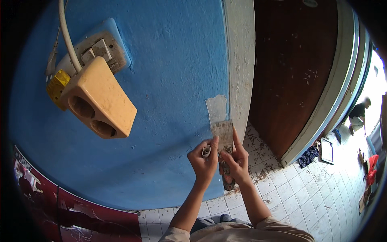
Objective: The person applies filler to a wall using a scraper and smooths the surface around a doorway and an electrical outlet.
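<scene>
In front of the blue wall [173, 80], next to the pale door frame, my two hands are close together. My right hand [238, 163] is closed on a paint scraper [223, 135], its fingers along the wide blade, which is stained and points up. The scraper's worn handle [228, 183] hangs below that hand. My left hand [203, 159] is curled round a small white tube-like thing [206, 151] whose round end shows; its kind is unclear. The left thumb reaches the blade's edge. Just above the blade, a pale patch [217, 108] shows in the blue paint.
An orange socket block [102, 97] on a white cable hangs by a wall switch [102, 50] at the left. Debris litters the tiled floor [278, 191] beside the brown door [294, 68]. Another person [358, 115] is at the far right, near a framed panel [327, 150].
</scene>
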A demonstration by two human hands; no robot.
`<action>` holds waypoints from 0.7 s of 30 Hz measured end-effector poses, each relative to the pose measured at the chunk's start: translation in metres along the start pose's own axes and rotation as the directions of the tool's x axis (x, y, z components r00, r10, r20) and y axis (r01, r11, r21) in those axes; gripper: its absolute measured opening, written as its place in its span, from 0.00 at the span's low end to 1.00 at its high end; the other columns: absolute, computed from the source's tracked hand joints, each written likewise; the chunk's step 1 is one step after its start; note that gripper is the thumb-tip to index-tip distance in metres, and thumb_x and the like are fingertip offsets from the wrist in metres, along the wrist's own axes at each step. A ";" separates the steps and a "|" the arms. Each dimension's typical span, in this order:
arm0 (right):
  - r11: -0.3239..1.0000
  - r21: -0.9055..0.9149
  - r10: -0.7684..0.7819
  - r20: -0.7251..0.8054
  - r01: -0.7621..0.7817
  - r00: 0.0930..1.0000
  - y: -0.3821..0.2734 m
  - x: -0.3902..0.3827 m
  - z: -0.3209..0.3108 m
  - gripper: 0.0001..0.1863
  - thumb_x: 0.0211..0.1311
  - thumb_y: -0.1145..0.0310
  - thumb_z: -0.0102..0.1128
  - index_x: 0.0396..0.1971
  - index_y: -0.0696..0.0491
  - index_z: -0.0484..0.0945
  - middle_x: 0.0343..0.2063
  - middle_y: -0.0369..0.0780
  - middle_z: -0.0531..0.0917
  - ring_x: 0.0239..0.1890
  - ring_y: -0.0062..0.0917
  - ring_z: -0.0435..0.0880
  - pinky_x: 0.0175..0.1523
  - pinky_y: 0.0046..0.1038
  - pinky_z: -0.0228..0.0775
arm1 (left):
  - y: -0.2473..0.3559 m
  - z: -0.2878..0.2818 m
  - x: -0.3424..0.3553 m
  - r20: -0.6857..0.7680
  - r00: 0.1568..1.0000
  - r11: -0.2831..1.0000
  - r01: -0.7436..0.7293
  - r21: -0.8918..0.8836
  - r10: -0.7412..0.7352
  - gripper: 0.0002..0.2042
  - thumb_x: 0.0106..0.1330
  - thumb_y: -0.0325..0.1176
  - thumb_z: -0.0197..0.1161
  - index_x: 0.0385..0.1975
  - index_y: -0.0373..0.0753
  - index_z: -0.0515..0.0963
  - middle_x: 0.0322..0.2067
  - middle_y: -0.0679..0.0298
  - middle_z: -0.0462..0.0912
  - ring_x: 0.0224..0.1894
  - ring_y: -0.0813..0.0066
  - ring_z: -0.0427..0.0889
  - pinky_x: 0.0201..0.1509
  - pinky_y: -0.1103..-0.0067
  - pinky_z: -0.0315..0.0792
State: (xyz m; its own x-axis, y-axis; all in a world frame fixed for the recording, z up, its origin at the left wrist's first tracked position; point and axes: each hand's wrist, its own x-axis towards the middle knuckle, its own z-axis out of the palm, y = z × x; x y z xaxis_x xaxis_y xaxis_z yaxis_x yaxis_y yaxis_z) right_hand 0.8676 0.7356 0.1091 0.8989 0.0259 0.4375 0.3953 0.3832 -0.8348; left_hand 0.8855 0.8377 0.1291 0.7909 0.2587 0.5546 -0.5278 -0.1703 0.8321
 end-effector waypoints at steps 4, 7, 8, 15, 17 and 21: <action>1.000 -0.010 -0.016 -0.036 0.015 0.999 -0.012 0.014 0.008 0.37 0.59 0.80 0.49 0.66 0.52 0.43 0.36 0.43 0.79 0.22 0.15 0.77 0.20 0.16 0.69 | 0.017 0.001 0.014 0.006 1.000 1.000 0.009 -0.008 -0.009 0.10 0.61 0.32 0.61 0.22 0.31 0.78 0.15 0.75 0.72 0.20 0.92 0.63 0.22 0.89 0.57; 1.000 0.021 -0.015 0.024 0.014 1.000 -0.004 0.005 0.001 0.37 0.59 0.79 0.50 0.66 0.51 0.43 0.36 0.42 0.79 0.22 0.15 0.77 0.20 0.16 0.69 | 0.008 0.001 0.005 -0.014 1.000 1.000 -0.018 0.008 0.018 0.11 0.61 0.32 0.61 0.22 0.32 0.78 0.15 0.76 0.71 0.20 0.92 0.63 0.21 0.89 0.57; 0.999 0.029 -0.015 0.027 0.015 1.000 0.000 0.002 0.002 0.37 0.59 0.79 0.50 0.66 0.51 0.43 0.36 0.42 0.79 0.22 0.15 0.77 0.20 0.16 0.69 | 0.004 0.000 0.001 -0.016 1.000 1.000 -0.021 0.015 0.021 0.11 0.61 0.32 0.61 0.22 0.32 0.78 0.15 0.76 0.71 0.20 0.92 0.63 0.21 0.89 0.57; 0.999 0.021 -0.026 0.030 0.025 0.999 -0.013 0.016 0.005 0.37 0.60 0.78 0.49 0.66 0.51 0.42 0.39 0.44 0.78 0.26 0.16 0.79 0.21 0.17 0.71 | 0.013 0.005 0.017 -0.050 0.997 0.997 -0.067 -0.044 0.065 0.10 0.61 0.32 0.61 0.21 0.31 0.78 0.13 0.75 0.70 0.18 0.93 0.63 0.19 0.88 0.55; 0.999 0.005 -0.043 0.030 0.043 0.999 -0.015 0.017 0.005 0.37 0.60 0.78 0.48 0.66 0.51 0.42 0.39 0.44 0.78 0.26 0.16 0.79 0.22 0.17 0.71 | 0.013 0.005 0.017 -0.055 0.994 0.993 -0.101 -0.055 0.098 0.10 0.61 0.30 0.61 0.21 0.31 0.78 0.11 0.74 0.69 0.17 0.93 0.61 0.17 0.87 0.54; 0.996 -0.019 -0.091 0.009 0.092 0.996 0.004 0.005 0.003 0.37 0.60 0.78 0.49 0.66 0.51 0.43 0.39 0.44 0.78 0.26 0.16 0.79 0.22 0.17 0.71 | 0.001 0.003 0.003 -0.052 0.995 0.996 -0.089 -0.015 0.088 0.10 0.60 0.30 0.61 0.21 0.31 0.77 0.11 0.73 0.69 0.17 0.93 0.61 0.18 0.87 0.54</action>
State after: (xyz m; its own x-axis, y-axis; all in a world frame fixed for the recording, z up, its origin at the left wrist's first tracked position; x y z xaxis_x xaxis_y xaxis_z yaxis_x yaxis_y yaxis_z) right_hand 0.8733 0.7403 0.1088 0.8573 -0.0011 0.5148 0.4795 0.3659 -0.7976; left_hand 0.8881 0.8355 0.1319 0.7244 0.2917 0.6246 -0.6005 -0.1779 0.7796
